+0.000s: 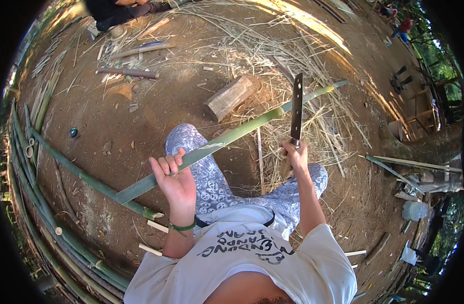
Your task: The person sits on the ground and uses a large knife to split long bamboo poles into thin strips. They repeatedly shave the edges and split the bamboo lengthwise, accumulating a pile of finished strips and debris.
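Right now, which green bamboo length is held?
The long strip slanting over the left leg, in the left hand; the others, like the green pole at left, lie unheld.

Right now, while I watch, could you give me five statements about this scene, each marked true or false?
1. The right hand holds a knife. True.
2. The left hand holds nothing. False: it holds a long green bamboo piece.
3. A wooden block lies farther off than the left hand. True.
4. The trousers are plain black. False: they are pale and patterned.
5. Green bamboo poles lie over on the left. True.
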`<state>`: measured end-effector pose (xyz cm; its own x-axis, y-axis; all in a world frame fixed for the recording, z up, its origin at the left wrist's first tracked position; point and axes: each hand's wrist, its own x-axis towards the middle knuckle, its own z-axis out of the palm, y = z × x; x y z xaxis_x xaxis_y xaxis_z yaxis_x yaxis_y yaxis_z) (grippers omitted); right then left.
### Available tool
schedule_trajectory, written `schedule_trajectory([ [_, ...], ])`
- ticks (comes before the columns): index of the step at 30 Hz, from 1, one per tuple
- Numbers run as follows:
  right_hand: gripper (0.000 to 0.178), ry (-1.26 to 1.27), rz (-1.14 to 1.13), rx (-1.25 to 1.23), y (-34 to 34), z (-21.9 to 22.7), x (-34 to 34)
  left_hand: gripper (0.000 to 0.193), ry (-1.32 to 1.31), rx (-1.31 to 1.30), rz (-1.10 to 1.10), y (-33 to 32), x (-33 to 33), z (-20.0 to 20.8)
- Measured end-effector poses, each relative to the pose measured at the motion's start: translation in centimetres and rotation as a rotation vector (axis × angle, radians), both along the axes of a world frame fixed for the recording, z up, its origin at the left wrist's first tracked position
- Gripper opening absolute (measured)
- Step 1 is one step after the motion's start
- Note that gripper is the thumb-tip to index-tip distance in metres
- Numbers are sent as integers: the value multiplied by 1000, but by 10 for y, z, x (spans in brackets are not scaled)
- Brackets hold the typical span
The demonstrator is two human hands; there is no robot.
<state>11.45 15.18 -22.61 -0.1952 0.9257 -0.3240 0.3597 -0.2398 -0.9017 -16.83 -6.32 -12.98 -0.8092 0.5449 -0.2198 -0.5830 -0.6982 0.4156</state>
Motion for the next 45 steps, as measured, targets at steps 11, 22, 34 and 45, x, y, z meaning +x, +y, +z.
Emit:
schedule_trajectory([
  [11, 19, 765, -399, -166, -32, 28, -99, 47, 215, 19, -144, -16, 22, 8],
  [22, 20, 826, -486, -32, -5, 92, -101, 92, 1335, -230, -520, 30, 7, 1],
  [34, 21, 863, -472, -10, -1, 108, -79, 13, 1995, -128, -488, 109, -10, 22],
  [45, 22, 874, -525, -58, -11, 110, -74, 23, 1973, -232, 57, 178, -7, -10],
])
